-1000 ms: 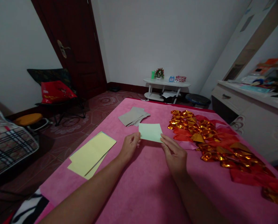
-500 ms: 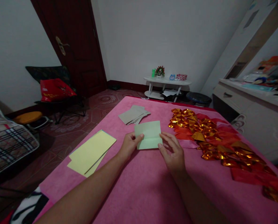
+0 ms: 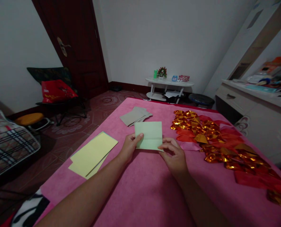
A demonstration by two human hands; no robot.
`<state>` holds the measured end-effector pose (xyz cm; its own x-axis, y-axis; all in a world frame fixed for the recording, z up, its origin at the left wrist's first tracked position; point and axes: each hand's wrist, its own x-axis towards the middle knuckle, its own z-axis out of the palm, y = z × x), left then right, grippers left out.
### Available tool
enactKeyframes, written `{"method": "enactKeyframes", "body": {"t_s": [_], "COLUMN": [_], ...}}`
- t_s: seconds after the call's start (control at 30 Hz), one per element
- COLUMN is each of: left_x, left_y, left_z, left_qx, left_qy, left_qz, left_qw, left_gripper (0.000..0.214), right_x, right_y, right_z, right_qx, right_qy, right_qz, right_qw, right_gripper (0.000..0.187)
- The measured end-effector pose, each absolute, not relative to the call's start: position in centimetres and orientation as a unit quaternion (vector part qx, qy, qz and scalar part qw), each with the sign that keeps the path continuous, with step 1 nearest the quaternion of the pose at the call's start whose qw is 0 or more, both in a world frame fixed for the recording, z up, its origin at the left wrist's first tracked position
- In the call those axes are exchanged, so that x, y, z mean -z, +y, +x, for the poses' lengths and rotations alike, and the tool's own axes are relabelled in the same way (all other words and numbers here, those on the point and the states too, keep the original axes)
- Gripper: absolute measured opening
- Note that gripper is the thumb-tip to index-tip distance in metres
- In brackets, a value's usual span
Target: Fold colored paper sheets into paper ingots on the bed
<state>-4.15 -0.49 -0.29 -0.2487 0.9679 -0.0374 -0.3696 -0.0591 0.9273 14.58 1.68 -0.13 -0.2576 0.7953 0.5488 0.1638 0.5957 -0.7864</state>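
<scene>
A pale green sheet of paper (image 3: pixel 149 131) with a crease across it is held up over the pink cloth. My left hand (image 3: pixel 130 145) grips its left edge, thumb on the front face and fingers behind. At the lower right corner, my right hand (image 3: pixel 174 155) pinches the paper between thumb and fingertips, and that corner bends slightly outward. Left of my arm lies a stack of yellow paper sheets (image 3: pixel 94 151). Beyond the green paper, several greyish paper pieces (image 3: pixel 135 115) are fanned out on the cloth.
Shiny gold and red folded pieces (image 3: pixel 209 135) cover the right side of the pink-covered table (image 3: pixel 140 192). Farther off are a white side table (image 3: pixel 169 82), a dark stool (image 3: pixel 201 99), a chair with a red bag (image 3: pixel 57 91), and a drawer cabinet (image 3: pixel 254 107) at right.
My right hand has slid down from the paper's right edge to its lower right corner, now pinching it. The paper has shifted slightly left and up.
</scene>
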Motion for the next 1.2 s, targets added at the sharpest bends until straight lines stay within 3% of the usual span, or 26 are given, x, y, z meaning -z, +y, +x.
{"method": "enactKeyframes", "body": {"t_s": [0.57,1.2], "left_x": [0.1,0.4], "left_y": [-0.4,-0.5], "left_z": [-4.2,-4.2], "left_qx": [-0.673,-0.655], "left_qy": [0.411,0.408], "left_qz": [0.271,0.329], "left_qw": [0.552,0.544], "left_gripper": [0.037,0.039], "right_x": [-0.4,0.5], "right_y": [1.3,1.6], "right_z": [14.7,14.7], "right_qx": [-0.286,-0.327], "right_qy": [-0.753,-0.705], "right_qz": [-0.301,-0.371], "right_qw": [0.511,0.508], "right_gripper": [0.014,0.008]}}
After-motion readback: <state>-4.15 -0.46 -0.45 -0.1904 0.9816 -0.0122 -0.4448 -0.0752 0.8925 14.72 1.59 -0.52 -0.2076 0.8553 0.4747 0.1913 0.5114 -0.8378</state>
